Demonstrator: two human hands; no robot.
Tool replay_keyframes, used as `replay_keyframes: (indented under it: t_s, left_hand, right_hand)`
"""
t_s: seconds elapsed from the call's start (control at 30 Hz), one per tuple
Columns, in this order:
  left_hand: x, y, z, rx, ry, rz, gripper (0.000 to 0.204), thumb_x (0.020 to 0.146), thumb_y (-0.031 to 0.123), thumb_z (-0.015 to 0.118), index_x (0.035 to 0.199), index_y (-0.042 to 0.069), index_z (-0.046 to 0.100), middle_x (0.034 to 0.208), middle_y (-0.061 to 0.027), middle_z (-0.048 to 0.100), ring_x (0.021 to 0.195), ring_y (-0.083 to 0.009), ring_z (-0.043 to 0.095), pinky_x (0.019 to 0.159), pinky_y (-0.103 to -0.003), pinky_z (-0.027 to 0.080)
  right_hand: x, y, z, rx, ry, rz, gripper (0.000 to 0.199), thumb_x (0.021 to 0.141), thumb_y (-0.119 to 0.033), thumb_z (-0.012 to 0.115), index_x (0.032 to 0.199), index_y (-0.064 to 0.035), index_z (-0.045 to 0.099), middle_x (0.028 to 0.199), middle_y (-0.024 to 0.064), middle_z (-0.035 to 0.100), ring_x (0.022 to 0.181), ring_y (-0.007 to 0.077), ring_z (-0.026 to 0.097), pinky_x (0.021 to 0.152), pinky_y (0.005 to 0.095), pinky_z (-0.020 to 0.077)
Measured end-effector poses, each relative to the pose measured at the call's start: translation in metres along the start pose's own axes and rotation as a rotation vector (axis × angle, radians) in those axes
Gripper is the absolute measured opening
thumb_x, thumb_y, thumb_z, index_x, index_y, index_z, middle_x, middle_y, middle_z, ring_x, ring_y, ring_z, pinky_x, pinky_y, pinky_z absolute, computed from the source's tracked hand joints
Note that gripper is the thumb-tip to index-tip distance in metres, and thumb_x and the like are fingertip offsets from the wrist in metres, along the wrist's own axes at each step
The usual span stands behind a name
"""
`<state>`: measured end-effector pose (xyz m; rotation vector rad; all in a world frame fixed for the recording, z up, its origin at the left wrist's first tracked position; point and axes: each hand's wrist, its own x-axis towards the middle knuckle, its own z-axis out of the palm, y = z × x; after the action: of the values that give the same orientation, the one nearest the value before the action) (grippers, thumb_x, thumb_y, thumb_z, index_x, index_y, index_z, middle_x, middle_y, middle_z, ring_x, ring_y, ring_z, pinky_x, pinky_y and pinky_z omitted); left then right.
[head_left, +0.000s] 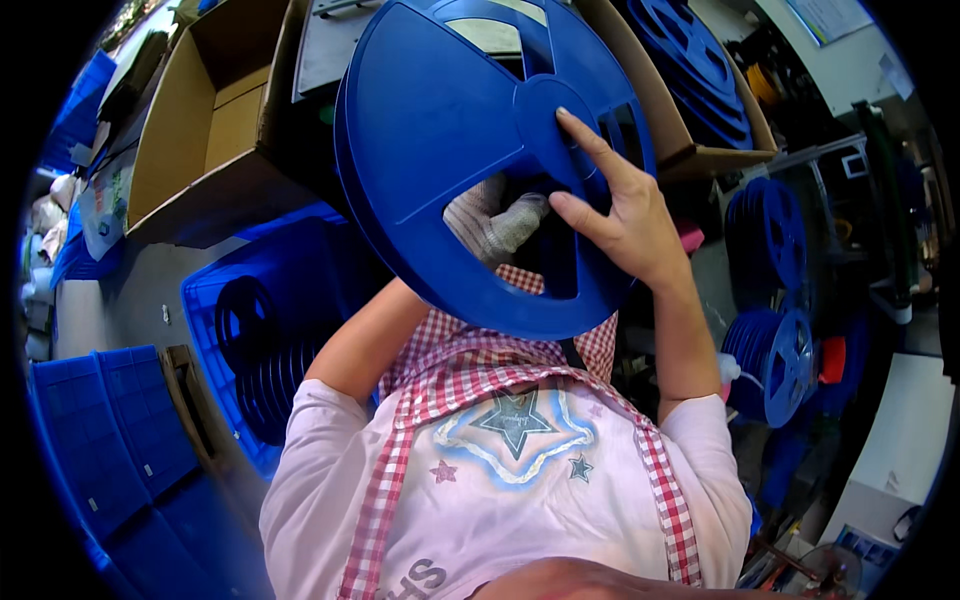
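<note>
A large blue plastic reel point(430, 130) is held up and tilted in front of my chest, with cut-out windows around its round hub. My left hand point(495, 220), in a grey knitted glove, is behind the reel. Its thumb shows through the lower window, close to the hub, while the other fingers are largely hidden. My bare right hand point(635, 215) is on the reel's right side. Its index finger lies stretched across the hub and its thumb presses just below; the remaining fingers are out of sight.
An open cardboard box point(215, 120) stands at the far left; another box point(690, 155) holds blue reels. Dark reels sit in a blue bin point(205, 290) at left. Blue crates point(120, 430) stand lower left. More blue reels point(770, 350) are stacked at right.
</note>
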<state>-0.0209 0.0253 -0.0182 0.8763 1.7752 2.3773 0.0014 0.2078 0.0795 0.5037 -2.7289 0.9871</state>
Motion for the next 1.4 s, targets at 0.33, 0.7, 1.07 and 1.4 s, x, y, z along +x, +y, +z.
replay_keyframes:
  t_s: [0.33, 0.7, 1.07, 1.4]
  left_hand:
    - [0.135, 0.039, -0.197, -0.226, 0.215, -0.060, 0.023, 0.087, 0.016, 0.068, 0.106, 0.005, 0.061, 0.098, -0.0047, 0.064, 0.084, -0.0133, 0.063, 0.074, -0.025, 0.056]
    - [0.156, 0.025, -0.224, -0.267, 0.169, 0.017, 0.035, 0.092, -0.001, 0.039, 0.125, -0.007, 0.049, 0.118, -0.0182, 0.059, 0.110, -0.0302, 0.060, 0.099, -0.041, 0.049]
    - [0.104, 0.080, -0.167, 0.777, 0.439, -0.128, 0.059, 0.084, 0.023, 0.066, 0.135, 0.002, 0.043, 0.118, -0.0177, 0.060, 0.109, -0.0321, 0.058, 0.092, -0.039, 0.048]
    - [0.049, 0.045, -0.167, 1.629, 0.411, -0.121, 0.077, 0.077, 0.030, 0.075, 0.139, 0.003, 0.038, 0.124, -0.0198, 0.053, 0.113, -0.0379, 0.050, 0.099, -0.044, 0.040]
  right_hand:
    - [0.220, 0.011, -0.032, -0.237, -0.169, -0.135, 0.068, 0.081, -0.051, 0.061, 0.140, -0.0219, 0.043, 0.125, 0.0264, 0.055, 0.116, 0.0398, 0.053, 0.098, 0.0438, 0.0413]
    - [0.338, 0.039, 0.016, -0.383, -0.224, -0.171, 0.070, 0.085, -0.060, 0.054, 0.144, -0.0257, 0.037, 0.131, 0.0257, 0.051, 0.121, 0.0409, 0.050, 0.102, 0.0441, 0.0382]
    - [0.307, 0.059, 0.002, -0.626, 0.172, -0.272, 0.075, 0.085, -0.066, 0.047, 0.145, -0.0218, 0.036, 0.134, 0.0256, 0.048, 0.123, 0.0415, 0.047, 0.105, 0.0467, 0.0338]
    - [0.117, 0.158, 0.006, -0.373, 0.233, 0.076, 0.097, 0.068, -0.032, 0.083, 0.147, -0.0250, 0.028, 0.112, 0.0118, 0.051, 0.107, 0.0309, 0.052, 0.089, 0.0414, 0.0475]
